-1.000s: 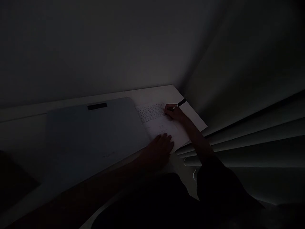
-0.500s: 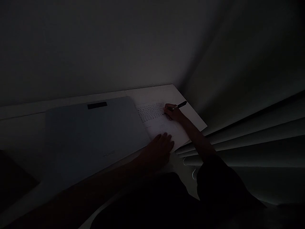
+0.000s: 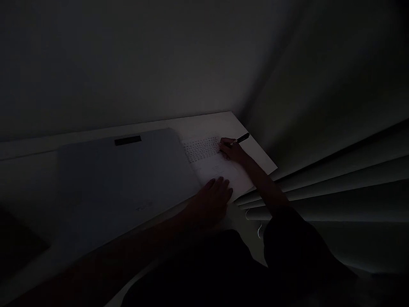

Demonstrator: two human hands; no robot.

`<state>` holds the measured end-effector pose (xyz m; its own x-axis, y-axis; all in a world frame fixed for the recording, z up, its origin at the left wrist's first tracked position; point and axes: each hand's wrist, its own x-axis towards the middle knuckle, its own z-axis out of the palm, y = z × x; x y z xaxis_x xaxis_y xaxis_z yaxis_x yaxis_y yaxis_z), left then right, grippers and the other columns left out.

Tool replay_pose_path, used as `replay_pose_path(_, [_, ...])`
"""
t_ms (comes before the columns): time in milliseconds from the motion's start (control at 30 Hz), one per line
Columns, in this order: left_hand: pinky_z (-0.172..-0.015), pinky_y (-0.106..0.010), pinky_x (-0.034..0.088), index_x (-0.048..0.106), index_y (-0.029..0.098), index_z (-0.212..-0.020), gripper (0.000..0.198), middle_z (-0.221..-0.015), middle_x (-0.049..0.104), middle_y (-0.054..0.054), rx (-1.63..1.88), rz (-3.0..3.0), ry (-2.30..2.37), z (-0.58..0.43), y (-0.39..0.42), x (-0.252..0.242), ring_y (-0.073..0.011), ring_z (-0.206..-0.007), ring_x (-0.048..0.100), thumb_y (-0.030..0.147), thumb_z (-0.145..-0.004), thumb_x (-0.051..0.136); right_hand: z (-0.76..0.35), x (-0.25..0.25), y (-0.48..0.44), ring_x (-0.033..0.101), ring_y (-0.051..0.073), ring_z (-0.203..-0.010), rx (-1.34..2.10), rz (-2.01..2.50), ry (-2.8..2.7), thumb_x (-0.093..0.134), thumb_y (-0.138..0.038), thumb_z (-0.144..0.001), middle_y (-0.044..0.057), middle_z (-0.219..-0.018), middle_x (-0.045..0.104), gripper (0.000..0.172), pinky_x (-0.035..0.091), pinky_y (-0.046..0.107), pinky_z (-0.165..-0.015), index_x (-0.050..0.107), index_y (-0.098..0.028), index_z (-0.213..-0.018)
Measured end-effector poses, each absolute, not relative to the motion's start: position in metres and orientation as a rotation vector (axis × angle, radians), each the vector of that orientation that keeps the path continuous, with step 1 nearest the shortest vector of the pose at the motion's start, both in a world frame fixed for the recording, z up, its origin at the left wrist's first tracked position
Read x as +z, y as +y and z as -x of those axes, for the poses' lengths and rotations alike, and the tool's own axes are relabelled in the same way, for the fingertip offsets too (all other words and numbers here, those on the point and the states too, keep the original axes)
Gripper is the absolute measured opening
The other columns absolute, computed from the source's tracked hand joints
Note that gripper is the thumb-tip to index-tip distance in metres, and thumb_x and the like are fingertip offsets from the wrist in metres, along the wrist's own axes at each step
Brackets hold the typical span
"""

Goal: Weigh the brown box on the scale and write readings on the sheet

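In dim light, a white sheet of paper [image 3: 215, 168] with rows of dark marks on its upper part lies on the desk. My right hand [image 3: 232, 150] is closed around a dark pen [image 3: 242, 138], its tip side at the right end of the marked rows. My left hand [image 3: 215, 194] lies flat on the paper's lower edge, fingers a little apart and holding nothing. A large grey-blue flat panel [image 3: 124, 183] with a small dark rectangle [image 3: 128, 140] near its far edge sits left of the paper.
The white desk [image 3: 255, 155] ends in a corner at the right. Behind it rises a plain wall [image 3: 128, 64]. Folds of a dark curtain [image 3: 338, 170] hang at the right, close to my right forearm. A dark shape [image 3: 19, 238] is at the lower left.
The whole view has shifted very slightly, with the panel and desk a little further left and up. Both hands keep nearly the same pose, and the pen is still held.
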<state>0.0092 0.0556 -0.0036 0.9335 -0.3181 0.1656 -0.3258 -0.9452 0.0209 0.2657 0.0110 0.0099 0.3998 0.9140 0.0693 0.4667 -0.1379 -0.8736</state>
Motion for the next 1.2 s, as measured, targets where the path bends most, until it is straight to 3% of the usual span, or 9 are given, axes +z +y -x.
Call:
replay_pose_path(300, [-0.115, -0.052, 0.034, 0.045, 0.01, -0.148, 0.052, -0.156, 0.039, -0.018, 0.217, -3.024, -0.511, -0.008, 0.055, 0.005, -0.0377, -0.143, 0.038, 0.03, -0.103, 0.033, -0.265, 0.011, 0.012, 0.042, 0.006, -0.044, 0.609, 1.779, -1.162, 0.059, -0.045, -0.093, -0.004, -0.052, 0.047, 0.038, 0.035, 0.019, -0.043, 0.046, -0.017, -0.071])
replay_pose_path(567, [-0.115, -0.052, 0.033, 0.046, 0.01, -0.147, 0.051, -0.155, 0.039, -0.018, 0.212, -3.005, -0.501, -0.01, 0.056, 0.006, -0.0379, -0.143, 0.038, 0.031, -0.103, 0.033, -0.261, 0.013, 0.013, 0.041, 0.007, -0.041, 0.596, 1.724, -1.166, 0.058, -0.046, -0.092, -0.004, -0.049, 0.046, 0.037, 0.032, 0.02, -0.04, 0.047, -0.017, -0.071])
replay_pose_path(867, [-0.113, -0.052, 0.035, 0.048, 0.009, -0.146, 0.05, -0.154, 0.041, -0.018, 0.227, -3.008, -0.499, -0.009, 0.055, 0.007, -0.0379, -0.142, 0.04, 0.03, -0.102, 0.036, -0.26, 0.014, 0.014, 0.042, 0.006, -0.042, 0.582, 1.816, -1.114, 0.051, -0.027, -0.098, -0.005, -0.05, 0.045, 0.03, 0.035, 0.017, -0.041, 0.045, -0.017, -0.071])
replay_pose_path(1200, [-0.111, -0.053, 0.036, 0.049, 0.008, -0.144, 0.049, -0.152, 0.043, -0.02, 0.328, -2.981, -0.518, -0.009, 0.057, 0.002, -0.0388, -0.14, 0.042, 0.03, -0.101, 0.038, -0.259, 0.015, 0.013, 0.042, 0.006, -0.039, 0.625, 1.785, -1.082, 0.05, -0.028, -0.1, -0.006, -0.048, 0.045, 0.03, 0.035, 0.018, -0.039, 0.044, -0.017, -0.073])
